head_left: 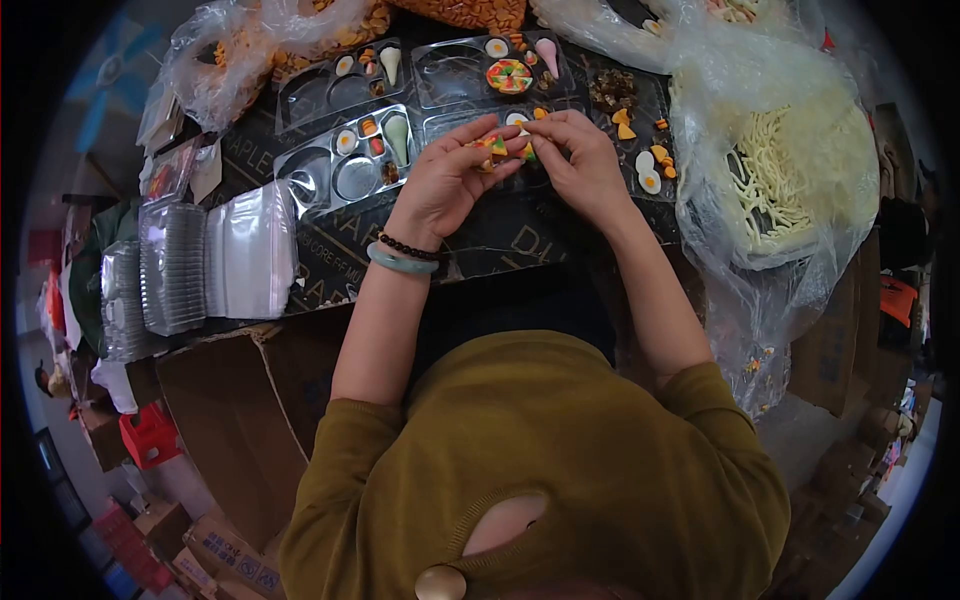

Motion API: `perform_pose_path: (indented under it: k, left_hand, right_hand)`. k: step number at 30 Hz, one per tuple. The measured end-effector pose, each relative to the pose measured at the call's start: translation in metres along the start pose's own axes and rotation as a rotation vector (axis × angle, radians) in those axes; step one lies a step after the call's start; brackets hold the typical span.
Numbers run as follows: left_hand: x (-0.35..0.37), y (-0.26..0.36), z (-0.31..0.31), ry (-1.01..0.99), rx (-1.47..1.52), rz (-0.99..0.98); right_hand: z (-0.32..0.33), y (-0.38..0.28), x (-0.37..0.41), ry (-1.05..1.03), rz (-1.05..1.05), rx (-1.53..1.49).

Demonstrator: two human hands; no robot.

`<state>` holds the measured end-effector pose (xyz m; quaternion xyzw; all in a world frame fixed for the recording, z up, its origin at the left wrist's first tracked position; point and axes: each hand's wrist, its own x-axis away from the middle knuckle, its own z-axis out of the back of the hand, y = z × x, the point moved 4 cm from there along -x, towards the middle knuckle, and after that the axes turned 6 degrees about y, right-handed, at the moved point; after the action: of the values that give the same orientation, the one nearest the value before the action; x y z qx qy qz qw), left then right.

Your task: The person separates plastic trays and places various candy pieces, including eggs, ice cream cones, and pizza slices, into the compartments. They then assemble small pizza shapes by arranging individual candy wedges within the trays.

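My left hand (447, 183) has its fingers curled around small toy pizza slices (493, 147), coloured orange, green and yellow. Close beside it, my right hand (578, 165) pinches a similar green and yellow piece at its fingertips, partly hidden by the fingers. Under both hands lies a clear plastic tray (440, 124), mostly covered. To the left, another clear tray (300, 165) contains a toy egg, small food pieces and a pale green cone. Behind, a tray (440, 75) holds a round toy pizza (509, 76) and a pink cone; one more tray (310, 95) has a white cone.
Loose toy eggs (650, 182) and orange pieces (623, 130) lie at right, near brown pieces (612, 90). A plastic bag (700, 190) holds cream noodle-like strands (770, 180). Stacked clear trays (172, 265) and plastic sleeves (250, 250) stand left. Bags of orange pieces (460, 10) sit behind.
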<state>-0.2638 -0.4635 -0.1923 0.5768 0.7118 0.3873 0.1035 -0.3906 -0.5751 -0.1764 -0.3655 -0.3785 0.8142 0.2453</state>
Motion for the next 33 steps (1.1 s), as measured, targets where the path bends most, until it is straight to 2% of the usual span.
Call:
perform_pose_path:
  k: [3,6,9,11,14,15,16,17,20,21,24,27,30,33]
  left_hand:
    - [-0.001,0.001,-0.004,0.001,-0.034,-0.013]
    - [-0.004,-0.004,-0.001,-0.036,-0.086,0.006]
    - [-0.006,-0.008,-0.001,-0.071,-0.070,0.042]
    - [-0.002,-0.006,-0.003,-0.055,-0.064,0.047]
    - [-0.002,0.004,0.012,0.113,-0.230,-0.024]
    - [0.000,0.009,0.013,0.241,-0.382,-0.080]
    - [-0.001,0.009,0.013,0.263,-0.512,-0.109]
    - [-0.004,0.009,0.012,0.282,-0.643,-0.138]
    - [-0.020,0.004,0.014,0.272,-0.964,-0.294]
    - [-0.025,0.001,0.015,0.257,-1.059,-0.360]
    - [-0.030,-0.007,0.015,0.211,-1.097,-0.340]
    - [-0.030,-0.013,0.013,0.199,-1.172,-0.345]
    - [-0.033,-0.018,0.012,0.245,-1.199,-0.369]
    - [-0.032,-0.018,0.012,0.307,-1.193,-0.350]
  right_hand:
    - [-0.001,-0.002,-0.003,0.029,0.031,-0.043]
    - [-0.004,-0.011,-0.005,-0.057,0.027,-0.031]
    - [-0.006,-0.007,-0.005,-0.209,-0.096,-0.037]
    - [0.001,0.002,-0.006,-0.203,-0.198,-0.068]
    - [0.005,0.009,-0.004,-0.221,-0.250,0.002]
    - [0.005,0.010,-0.003,-0.230,-0.249,0.044]
    - [0.005,0.011,-0.003,-0.237,-0.247,0.086]
    - [-0.004,0.013,0.000,-0.271,-0.197,0.034]
    - [-0.017,0.008,0.004,-0.222,0.155,0.337]
    - [-0.018,0.008,0.005,-0.184,0.197,0.372]
    - [-0.008,0.016,0.005,-0.087,0.130,0.314]
    - [-0.006,0.021,0.008,-0.118,0.173,0.314]
    - [-0.004,0.008,0.012,-0.072,0.293,0.513]
    - [-0.004,0.007,0.013,-0.020,0.303,0.592]
